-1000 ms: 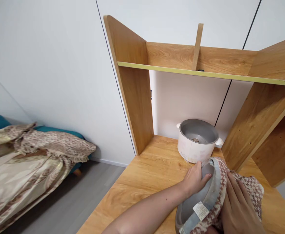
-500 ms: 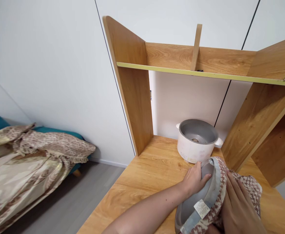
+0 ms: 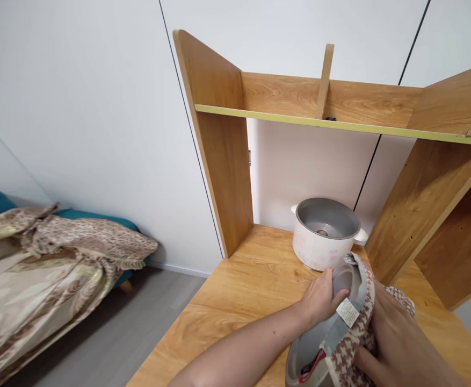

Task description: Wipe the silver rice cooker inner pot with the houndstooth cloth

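My left hand [image 3: 319,296] is closed around the upper rim of a grey, rounded hollow container [image 3: 313,339], its thumb over the edge. The container is tilted, and its lower end runs out of view. Bunched over its right side lies a brown-and-white patterned cloth [image 3: 354,341] with a blue-grey edge band, a white label and a red strip. My right hand [image 3: 392,328] grips this cloth against the container's right side; part of the fingers is hidden in the folds. Just beyond stands a white rice cooker [image 3: 319,251], lidless, its grey inside showing.
The wooden desk [image 3: 203,312] carries a shelf unit [image 3: 227,183] with a yellow-edged shelf [image 3: 283,115] above the cooker. Its upright side panel [image 3: 428,199] rises on the right. A bed with a patterned cover [image 3: 90,242] stands left, across the grey floor [image 3: 154,301].
My right hand has shifted the cloth along the container; its label now sits higher and the red strip has come into view. The left hand keeps its hold.
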`<state>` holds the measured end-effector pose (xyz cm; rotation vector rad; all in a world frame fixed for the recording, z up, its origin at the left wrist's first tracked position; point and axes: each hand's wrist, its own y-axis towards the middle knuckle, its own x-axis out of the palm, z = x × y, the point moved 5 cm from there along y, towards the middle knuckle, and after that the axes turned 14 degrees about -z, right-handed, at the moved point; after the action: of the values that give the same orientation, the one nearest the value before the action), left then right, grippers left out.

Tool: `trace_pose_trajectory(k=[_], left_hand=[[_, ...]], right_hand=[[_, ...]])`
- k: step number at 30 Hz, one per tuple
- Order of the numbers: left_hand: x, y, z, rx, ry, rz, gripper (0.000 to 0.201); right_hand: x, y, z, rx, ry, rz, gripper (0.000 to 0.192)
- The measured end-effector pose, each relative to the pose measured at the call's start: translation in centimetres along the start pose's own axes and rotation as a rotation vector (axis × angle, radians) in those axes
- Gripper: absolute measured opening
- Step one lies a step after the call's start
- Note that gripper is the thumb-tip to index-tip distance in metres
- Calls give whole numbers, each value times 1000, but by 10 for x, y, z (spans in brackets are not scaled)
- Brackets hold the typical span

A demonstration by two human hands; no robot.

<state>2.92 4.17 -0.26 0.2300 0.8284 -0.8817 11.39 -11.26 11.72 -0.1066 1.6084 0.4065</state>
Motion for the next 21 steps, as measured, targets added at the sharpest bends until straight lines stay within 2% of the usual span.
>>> trace_pose_trajectory(k=[8,14,21], left_hand=[[5,6,-7,12,-36,14,51],[4,7,-7,14,-55,-10,55],[4,7,-7,18,-65,-2,54]], right_hand=[[-6,3,6,29,106,-77,97],[2,-1,12,34,106,-95,96],[-4,3,11,42,124,-104,94]])
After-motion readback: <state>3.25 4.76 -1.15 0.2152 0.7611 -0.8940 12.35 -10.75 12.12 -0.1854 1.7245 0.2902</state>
